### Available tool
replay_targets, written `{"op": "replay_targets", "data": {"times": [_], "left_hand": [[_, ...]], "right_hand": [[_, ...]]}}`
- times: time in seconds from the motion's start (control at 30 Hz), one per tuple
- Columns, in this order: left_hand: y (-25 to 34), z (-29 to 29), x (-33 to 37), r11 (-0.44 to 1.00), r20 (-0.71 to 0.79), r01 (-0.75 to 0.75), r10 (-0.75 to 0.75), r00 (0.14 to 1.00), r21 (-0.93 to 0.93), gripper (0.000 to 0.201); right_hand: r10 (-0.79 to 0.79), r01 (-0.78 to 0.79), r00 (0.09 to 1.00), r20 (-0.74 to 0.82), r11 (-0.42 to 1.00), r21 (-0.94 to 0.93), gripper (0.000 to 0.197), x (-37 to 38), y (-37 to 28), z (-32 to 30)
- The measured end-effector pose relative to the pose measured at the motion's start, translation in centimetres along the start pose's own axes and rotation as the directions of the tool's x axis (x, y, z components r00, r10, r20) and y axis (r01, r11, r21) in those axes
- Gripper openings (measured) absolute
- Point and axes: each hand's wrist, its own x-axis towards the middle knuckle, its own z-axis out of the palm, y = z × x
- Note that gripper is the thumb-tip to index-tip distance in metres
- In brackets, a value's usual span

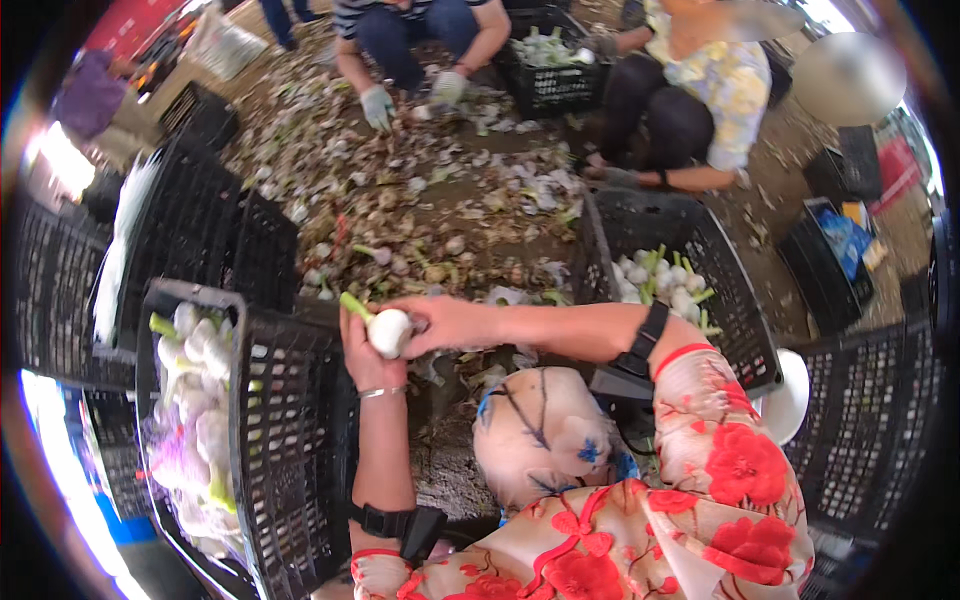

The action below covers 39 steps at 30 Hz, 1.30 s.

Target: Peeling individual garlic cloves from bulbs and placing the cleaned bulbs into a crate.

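Note:
A white bulb with a short green stalk (385,330) sits between both my hands, held over the ground in front of my knees. My left hand (362,358) cups it from below, with a thin bracelet on the wrist. My right hand (450,322) reaches across from the right and pinches the bulb's side. Loose skins and trimmed scraps (420,215) cover the ground just beyond the bulb.
A black crate (260,430) at my left holds several white bulbs. Another black crate (735,300) at my right holds more. Two people crouch at the far side, one with gloved hands (378,105), beside a third crate (550,85). Empty black crates stand around the edges.

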Motion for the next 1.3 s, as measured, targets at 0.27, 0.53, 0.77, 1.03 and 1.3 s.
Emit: {"op": "replay_targets", "data": {"times": [0.27, 0.53, 0.77, 1.03, 1.3], "left_hand": [[-0.2, -0.4, -0.5, 0.998, 0.032, 0.038, -0.04, 0.999, 0.046, 0.032], [0.1, -1.7, 0.1, 0.997, -0.008, 0.024, -0.024, 1.0, 0.07, 0.035], [-0.8, -0.9, 0.7, 0.998, -0.014, 0.05, -0.05, 0.999, 0.023, 0.03], [0.1, 0.0, -0.3, 0.998, -0.005, -0.028, 0.028, 1.0, -0.06, 0.011], [-1.0, -2.5, -1.0, 0.996, -0.049, 0.039, -0.043, 0.998, -0.076, 0.012]], "right_hand": [[0.064, -0.121, 0.976, -0.209, 0.954, -0.274, 0.026, -2.6, -0.6, 0.1], [0.197, 0.128, 0.938, 0.284, 0.566, -0.814, 0.025, -2.1, -0.7, -1.0], [0.285, -0.274, 0.939, -0.192, 0.285, -0.918, 0.027, -1.9, -3.6, -4.1], [0.299, -0.297, 0.954, 0.022, 0.932, 0.208, 0.057, -0.7, -2.5, -0.1], [0.607, -0.606, 0.794, 0.018, 0.791, 0.079, 0.038, -5.9, -0.7, -4.3]]}}
